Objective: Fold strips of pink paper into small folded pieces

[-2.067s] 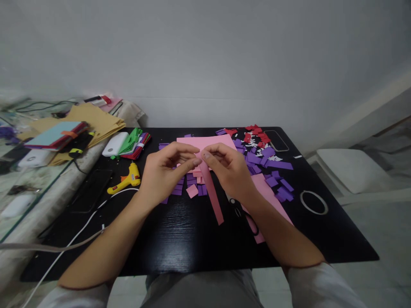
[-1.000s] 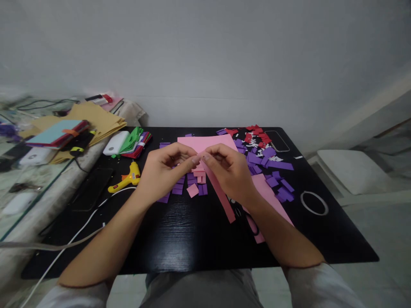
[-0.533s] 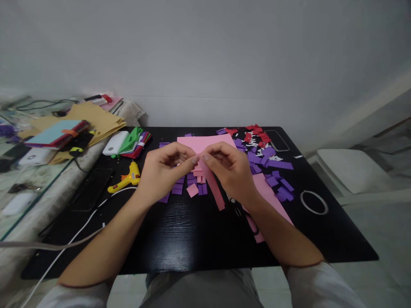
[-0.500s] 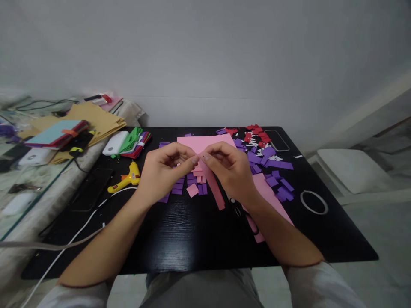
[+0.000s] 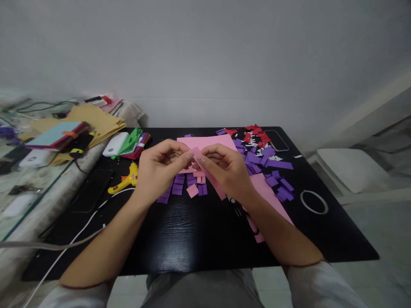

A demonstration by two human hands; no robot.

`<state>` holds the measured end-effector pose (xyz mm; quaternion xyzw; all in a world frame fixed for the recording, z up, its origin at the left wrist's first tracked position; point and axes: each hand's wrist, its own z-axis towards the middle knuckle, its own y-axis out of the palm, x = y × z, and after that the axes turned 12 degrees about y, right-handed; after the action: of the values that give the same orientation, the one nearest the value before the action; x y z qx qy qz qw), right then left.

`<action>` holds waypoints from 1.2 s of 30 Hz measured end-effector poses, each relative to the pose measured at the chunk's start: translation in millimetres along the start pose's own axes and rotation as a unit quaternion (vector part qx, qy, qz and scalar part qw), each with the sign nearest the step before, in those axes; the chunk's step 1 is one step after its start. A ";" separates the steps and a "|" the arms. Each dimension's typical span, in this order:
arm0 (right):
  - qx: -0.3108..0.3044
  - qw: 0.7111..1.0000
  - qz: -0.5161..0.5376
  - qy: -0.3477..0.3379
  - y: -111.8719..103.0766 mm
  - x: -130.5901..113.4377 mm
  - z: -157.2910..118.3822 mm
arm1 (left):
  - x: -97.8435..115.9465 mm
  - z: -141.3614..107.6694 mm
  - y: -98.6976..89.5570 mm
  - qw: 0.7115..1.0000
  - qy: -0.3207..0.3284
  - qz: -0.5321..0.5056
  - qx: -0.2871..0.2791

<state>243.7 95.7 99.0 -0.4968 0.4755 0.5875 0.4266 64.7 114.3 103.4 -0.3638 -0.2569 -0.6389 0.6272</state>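
Note:
A pink paper strip (image 5: 212, 179) hangs slantwise between my hands, its upper end at my fingertips. My right hand (image 5: 228, 171) pinches it between thumb and forefinger. My left hand (image 5: 162, 167) is closed too, its thumb and fingertips at the strip's upper left edge. Behind the hands lies a pink sheet (image 5: 207, 141). Just below them, small pink paper squares (image 5: 192, 191) and purple paper pieces (image 5: 177, 186) are spread on the black table (image 5: 180, 231). Black-handled scissors (image 5: 238, 211), partly hidden by my right forearm, lie beside another pink sheet (image 5: 272, 199).
On the left are a yellow glue gun (image 5: 128, 179), a white cable (image 5: 93, 214), a phone (image 5: 91, 190) and folded coloured papers (image 5: 135, 143). Purple pieces (image 5: 282, 188), red scraps (image 5: 257, 134) and a white ring (image 5: 314, 202) lie at right.
The strip's upper end now stands up above my fingertips, and less of its lower end shows below my right hand. My left hand has shifted slightly left; my right hand has shifted only slightly.

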 end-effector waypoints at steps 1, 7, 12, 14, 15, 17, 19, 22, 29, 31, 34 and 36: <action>0.000 1.000 0.001 0.008 -0.3 0.1 -0.1 | -0.3 0.2 -0.4 1.000 -0.002 -0.001 0.000; 0.029 0.999 -0.021 0.004 -1.8 3.4 0.2 | -2.0 2.9 -2.4 1.000 0.001 0.005 -0.019; 0.043 0.997 -0.045 -0.039 -1.3 5.0 -0.6 | -3.1 4.4 -4.9 0.999 0.012 0.006 -0.030; 0.058 0.994 -0.070 -0.068 -0.8 5.1 -1.9 | -2.3 4.3 -5.4 0.999 0.019 0.007 -0.037; 0.064 0.991 -0.085 -0.082 -0.5 5.2 -2.7 | -1.8 4.1 -5.4 0.999 0.025 0.009 -0.041; 0.073 0.985 -0.117 -0.103 0.0 5.5 -4.3 | -0.8 3.2 -5.3 0.998 0.043 0.018 -0.047; 0.074 0.982 -0.136 -0.108 0.4 5.8 -5.5 | -0.6 2.0 -5.4 0.996 0.064 0.035 -0.046; 0.052 0.986 -0.126 -0.092 -0.2 5.7 -5.7 | -1.7 0.8 -6.6 0.995 0.075 0.060 -0.039; -0.039 0.998 -0.048 -0.006 -6.1 0.5 -2.8 | -3.8 3.0 -9.6 0.997 0.066 0.047 -0.019; -0.041 0.998 -0.038 0.005 -6.6 -1.0 -3.0 | -4.2 3.5 -9.7 0.997 0.061 0.034 -0.022; -0.031 0.999 -0.042 0.006 -6.3 -1.9 -3.6 | -4.7 3.8 -10.1 0.997 0.061 0.023 -0.030; -0.024 0.998 -0.052 -0.007 -5.9 -1.4 -3.9 | -5.3 3.9 -10.5 0.997 0.064 0.020 -0.035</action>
<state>250.3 92.9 99.5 -0.5269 0.4319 0.5794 0.4474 54.5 121.5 103.0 -0.3493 -0.1864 -0.6568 0.6418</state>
